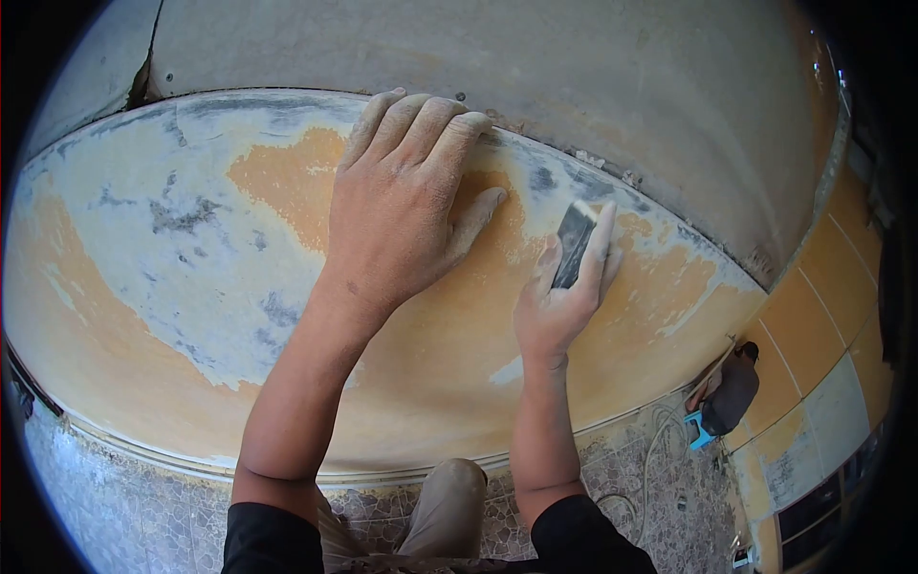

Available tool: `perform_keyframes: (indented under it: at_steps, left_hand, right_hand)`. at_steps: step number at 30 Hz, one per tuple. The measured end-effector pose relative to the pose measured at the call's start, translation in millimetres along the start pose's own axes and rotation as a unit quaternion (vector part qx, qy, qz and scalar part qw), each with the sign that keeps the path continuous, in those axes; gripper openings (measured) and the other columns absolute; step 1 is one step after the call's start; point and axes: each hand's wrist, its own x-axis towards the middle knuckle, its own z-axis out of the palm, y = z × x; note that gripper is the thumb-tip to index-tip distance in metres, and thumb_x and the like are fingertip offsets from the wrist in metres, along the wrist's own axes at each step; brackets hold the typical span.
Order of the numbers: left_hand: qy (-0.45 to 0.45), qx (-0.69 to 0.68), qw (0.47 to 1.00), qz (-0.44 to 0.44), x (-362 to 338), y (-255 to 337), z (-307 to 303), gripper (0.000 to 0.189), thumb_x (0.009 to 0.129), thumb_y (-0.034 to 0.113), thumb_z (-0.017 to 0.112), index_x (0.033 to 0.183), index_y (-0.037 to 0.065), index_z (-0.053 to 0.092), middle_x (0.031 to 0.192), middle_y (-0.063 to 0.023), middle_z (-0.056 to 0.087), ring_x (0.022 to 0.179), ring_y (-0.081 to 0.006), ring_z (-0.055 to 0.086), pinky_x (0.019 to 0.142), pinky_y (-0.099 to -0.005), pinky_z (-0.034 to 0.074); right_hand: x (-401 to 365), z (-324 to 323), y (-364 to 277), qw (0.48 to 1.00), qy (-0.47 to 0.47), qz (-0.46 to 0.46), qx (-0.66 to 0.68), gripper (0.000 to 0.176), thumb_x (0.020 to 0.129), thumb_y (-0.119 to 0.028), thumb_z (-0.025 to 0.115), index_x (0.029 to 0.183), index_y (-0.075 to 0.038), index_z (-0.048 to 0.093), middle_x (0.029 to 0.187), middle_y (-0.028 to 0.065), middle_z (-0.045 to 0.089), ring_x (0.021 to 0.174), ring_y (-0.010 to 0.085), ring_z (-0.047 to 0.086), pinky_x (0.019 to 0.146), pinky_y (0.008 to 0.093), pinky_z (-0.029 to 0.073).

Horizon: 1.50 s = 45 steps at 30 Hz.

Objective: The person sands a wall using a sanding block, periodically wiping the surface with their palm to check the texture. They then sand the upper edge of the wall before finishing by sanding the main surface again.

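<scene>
My left hand, coated in pale dust, rests on a curved panel, its fingertips over the panel's upper edge and its thumb apart. Nothing is held in it. Farther right, my right hand grips a dark grey sanding block between thumb and fingers, against or very close to the panel; contact cannot be made out. The panel is yellow-orange with patches of whitish filler and grey smudges. Part of its surface is hidden beneath my left hand and forearm.
Above the panel's edge lies a dull grey sheet. A person sits low on a blue stool at the right, near an orange wall. A hose lies on the patterned floor.
</scene>
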Motion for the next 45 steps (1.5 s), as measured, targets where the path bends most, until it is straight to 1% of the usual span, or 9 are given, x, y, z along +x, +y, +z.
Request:
perform_keyframes:
  at_steps: [2,9,11,17,24,26,32,39,45]
  left_hand:
    - [0.001,0.002,1.000,-0.003,0.1,0.6,0.8,0.050,0.081,0.026,0.085,0.125,0.010,0.066,0.119,-0.0087,0.065,0.117,-0.0337,0.058,0.109,-0.0466,0.045]
    - [-0.002,-0.005,1.000,-0.006,0.2,2.8,0.3,0.050,0.081,0.025,0.085,0.125,0.010,0.065,0.119,-0.0083,0.066,0.117,-0.0337,0.058,0.109,-0.0464,0.045]
    - [0.005,-0.006,1.000,-0.007,1.6,-0.5,-0.3,0.050,0.081,0.025,0.085,0.125,0.011,0.065,0.119,-0.0082,0.066,0.117,-0.0335,0.058,0.109,-0.0464,0.044]
    - [-0.007,0.000,1.000,-0.010,0.1,3.2,0.0,0.050,0.082,0.025,0.085,0.126,0.011,0.065,0.120,-0.0081,0.066,0.117,-0.0336,0.059,0.109,-0.0469,0.045]
    - [-0.006,-0.009,1.000,-0.011,-0.9,1.3,-1.2,0.051,0.082,0.027,0.085,0.126,0.011,0.065,0.120,-0.0083,0.066,0.117,-0.0337,0.058,0.109,-0.0460,0.045]
    - [-0.006,-0.014,1.000,-0.010,-0.9,2.0,-1.0,0.051,0.082,0.027,0.085,0.126,0.011,0.065,0.120,-0.0085,0.065,0.117,-0.0337,0.058,0.109,-0.0459,0.045]
    - [-0.003,-0.003,1.000,-0.009,0.6,3.0,-0.8,0.051,0.082,0.027,0.085,0.126,0.010,0.065,0.120,-0.0089,0.065,0.117,-0.0340,0.058,0.109,-0.0465,0.045]
    - [-0.003,-0.007,1.000,-0.013,1.8,1.7,-2.0,0.049,0.082,0.026,0.085,0.125,0.011,0.066,0.119,-0.0089,0.066,0.118,-0.0337,0.058,0.111,-0.0475,0.044]
    - [-0.009,-0.002,1.000,-0.014,1.2,5.1,-1.6,0.049,0.083,0.025,0.084,0.125,0.010,0.065,0.119,-0.0088,0.066,0.118,-0.0337,0.058,0.112,-0.0473,0.043]
  right_hand:
    - [42.6,4.8,-5.5,0.994,0.017,-0.087,-0.059,0.068,0.095,0.007,0.066,0.159,0.003,0.045,0.117,0.0198,0.061,0.103,0.0343,0.060,0.088,0.0431,0.054]
    - [-22.6,-4.3,3.5,0.998,0.006,-0.042,-0.037,0.068,0.095,0.007,0.066,0.160,0.004,0.044,0.119,0.0218,0.061,0.104,0.0364,0.060,0.087,0.0438,0.054]
    - [-55.1,-4.4,10.4,1.000,-0.017,0.020,0.015,0.066,0.099,0.002,0.064,0.161,0.005,0.041,0.129,0.0273,0.060,0.110,0.0423,0.058,0.102,0.0476,0.047]
    - [53.3,-2.8,-10.1,0.999,0.000,-0.008,-0.035,0.069,0.095,0.008,0.064,0.160,0.005,0.042,0.122,0.0204,0.061,0.102,0.0359,0.060,0.087,0.0440,0.053]
    - [-41.9,-3.4,8.4,0.999,0.002,-0.036,-0.024,0.069,0.095,0.008,0.065,0.160,0.007,0.041,0.117,0.0189,0.061,0.099,0.0345,0.060,0.086,0.0437,0.053]
    - [-42.0,-6.6,11.6,1.000,-0.021,0.002,0.000,0.065,0.099,0.001,0.063,0.159,0.009,0.041,0.122,0.0264,0.059,0.106,0.0397,0.060,0.090,0.0430,0.053]
    - [57.6,-3.3,-9.3,1.000,-0.001,0.003,-0.020,0.067,0.098,0.004,0.063,0.161,0.006,0.039,0.122,0.0257,0.060,0.106,0.0392,0.060,0.091,0.0434,0.053]
    - [-48.1,-0.6,12.1,1.000,-0.015,-0.017,-0.013,0.072,0.095,0.006,0.065,0.162,0.006,0.037,0.127,0.0200,0.064,0.107,0.0326,0.060,0.089,0.0424,0.053]
    - [51.9,2.5,-18.7,1.000,0.003,0.017,-0.018,0.074,0.093,0.009,0.065,0.162,0.006,0.038,0.129,0.0210,0.067,0.113,0.0340,0.059,0.090,0.0439,0.053]
